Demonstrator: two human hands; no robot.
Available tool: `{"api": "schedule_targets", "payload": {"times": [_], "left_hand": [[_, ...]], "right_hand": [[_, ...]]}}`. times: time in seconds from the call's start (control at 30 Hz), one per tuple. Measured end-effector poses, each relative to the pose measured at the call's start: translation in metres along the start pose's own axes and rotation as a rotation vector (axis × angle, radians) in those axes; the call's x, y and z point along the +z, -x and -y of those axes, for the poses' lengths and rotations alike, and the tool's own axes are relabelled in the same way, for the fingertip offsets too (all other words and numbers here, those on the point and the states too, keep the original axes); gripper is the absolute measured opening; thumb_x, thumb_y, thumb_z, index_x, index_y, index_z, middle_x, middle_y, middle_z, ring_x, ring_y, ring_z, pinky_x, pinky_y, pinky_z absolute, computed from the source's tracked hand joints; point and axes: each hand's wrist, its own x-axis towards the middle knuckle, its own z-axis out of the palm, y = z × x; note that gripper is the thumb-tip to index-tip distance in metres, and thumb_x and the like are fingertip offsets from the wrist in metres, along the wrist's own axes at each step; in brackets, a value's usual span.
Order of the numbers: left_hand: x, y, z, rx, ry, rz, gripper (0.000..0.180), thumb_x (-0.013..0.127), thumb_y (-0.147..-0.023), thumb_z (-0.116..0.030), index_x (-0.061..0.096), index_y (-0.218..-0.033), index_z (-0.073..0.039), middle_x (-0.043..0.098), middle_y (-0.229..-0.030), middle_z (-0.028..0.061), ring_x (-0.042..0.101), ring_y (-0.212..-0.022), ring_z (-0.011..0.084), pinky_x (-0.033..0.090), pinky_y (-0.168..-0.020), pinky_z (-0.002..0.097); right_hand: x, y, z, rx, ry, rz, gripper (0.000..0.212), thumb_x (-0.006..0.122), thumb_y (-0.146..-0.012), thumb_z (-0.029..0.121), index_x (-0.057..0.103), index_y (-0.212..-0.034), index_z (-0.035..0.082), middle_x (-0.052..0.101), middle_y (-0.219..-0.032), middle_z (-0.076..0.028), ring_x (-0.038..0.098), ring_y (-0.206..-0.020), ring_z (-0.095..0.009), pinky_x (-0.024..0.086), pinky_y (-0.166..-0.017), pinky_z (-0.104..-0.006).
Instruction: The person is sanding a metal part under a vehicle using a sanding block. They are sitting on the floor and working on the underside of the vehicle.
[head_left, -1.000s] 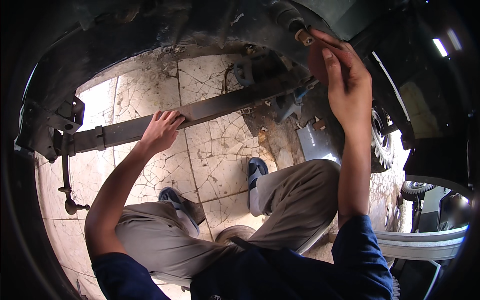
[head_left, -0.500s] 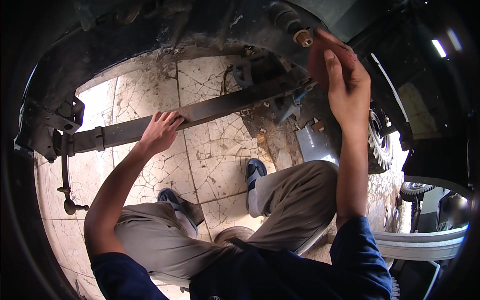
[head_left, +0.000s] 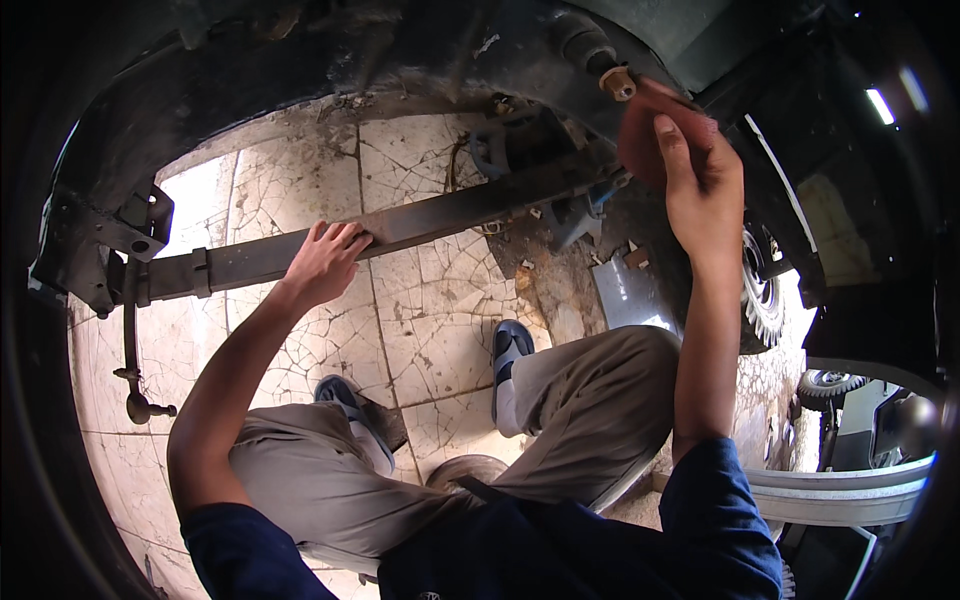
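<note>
A folded reddish-brown sheet that looks like sandpaper (head_left: 645,140) is pinched in my right hand (head_left: 700,195), with the thumb on its near face. The other fingers are mostly hidden behind it. Just left of the sheet's upper edge, a rusty hex nut (head_left: 618,84) caps the end of a dark shaft; I cannot tell whether the sheet touches it. My left hand (head_left: 326,262) rests on a long dark metal bar (head_left: 430,218), its fingers bent over the bar. This bar slants across the view, rising toward the right.
A thin rod with a ball joint (head_left: 140,408) hangs at the left end. Dark curved bodywork (head_left: 420,50) arches overhead. Cracked pale tiles (head_left: 430,330) lie below, beside a grey metal plate (head_left: 628,295). Toothed wheels (head_left: 762,290) and a white curved rim (head_left: 840,495) stand at right.
The view has shifted slightly, and the sheet sits a little lower in my right hand's grip area beside the nut. My left hand keeps its place on the bar.
</note>
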Motion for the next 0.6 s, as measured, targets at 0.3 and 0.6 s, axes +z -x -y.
{"api": "schedule_targets", "payload": {"times": [0.3,0.6], "left_hand": [[0.000,0.001,0.000,0.004,0.005,-0.001,0.050,0.067,-0.088,-0.018,0.054,-0.135,-0.008,0.049,-0.135,0.0082,0.044,-0.130,0.0234,0.034,-0.110,0.0440],[0.001,-0.002,0.001,0.006,0.006,-0.002,0.048,0.066,-0.088,-0.019,0.056,-0.134,-0.008,0.050,-0.135,0.0086,0.045,-0.129,0.0233,0.034,-0.110,0.0445]], "right_hand": [[0.001,-0.006,-0.001,-0.102,0.131,0.042,0.027,0.052,-0.098,-0.002,0.070,-0.118,0.005,0.071,-0.102,-0.006,0.064,-0.082,-0.011,0.051,-0.076,-0.0240],[0.000,-0.004,0.006,-0.192,0.122,0.004,0.027,0.052,-0.098,-0.002,0.071,-0.117,0.004,0.070,-0.102,-0.006,0.065,-0.087,-0.010,0.050,-0.077,-0.0228]]}}
